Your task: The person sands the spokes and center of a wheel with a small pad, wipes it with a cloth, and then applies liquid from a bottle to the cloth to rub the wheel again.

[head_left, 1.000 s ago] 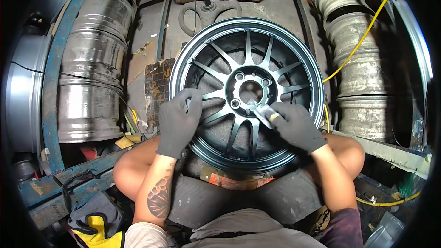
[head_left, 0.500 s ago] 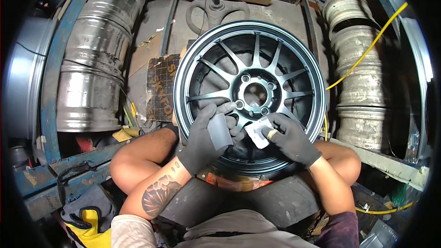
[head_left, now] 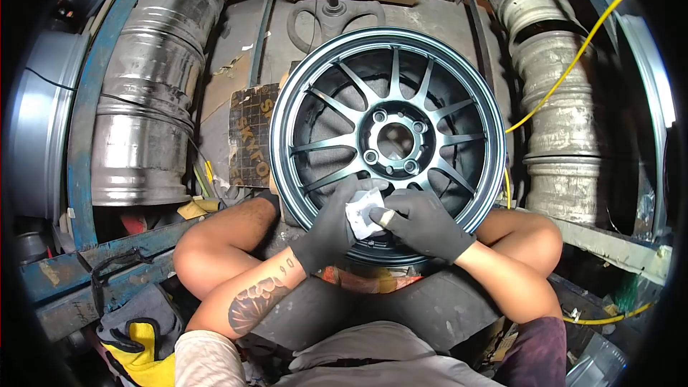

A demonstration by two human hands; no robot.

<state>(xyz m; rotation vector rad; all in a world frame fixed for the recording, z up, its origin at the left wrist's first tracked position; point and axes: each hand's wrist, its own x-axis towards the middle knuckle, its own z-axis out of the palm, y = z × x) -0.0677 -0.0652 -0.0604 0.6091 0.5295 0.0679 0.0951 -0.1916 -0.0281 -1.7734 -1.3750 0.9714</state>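
Both hands were in, low ctr of frame! L hand [head_left: 330, 222], gloved dark grey, had its grip curled nearly closed on the left side of the white pad [head_left: 364, 213]. R hand [head_left: 426, 222], same sort of glove, was closed on the pad's right side, thumb pressed on its face, a pale yellow band [head_left: 385, 218] round that thumb. So the pad sat btwn the two, ctr of frame & a bit low, over the lower spokes of the wheel [head_left: 395, 104].

And the wheel? Dark blue-grey, mid-frame, face up, w/ its lower edge by the person's crossed legs. Stacked silver rims [head_left: 140, 150] ran down frame L, duller rims [head_left: 562, 118] down frame R, yellow hose [head_left: 566, 75] across those. Printed cardboard [head_left: 247, 136] lay just L of the wheel; grey-&-yellow glove [head_left: 150, 347], btm L corner.
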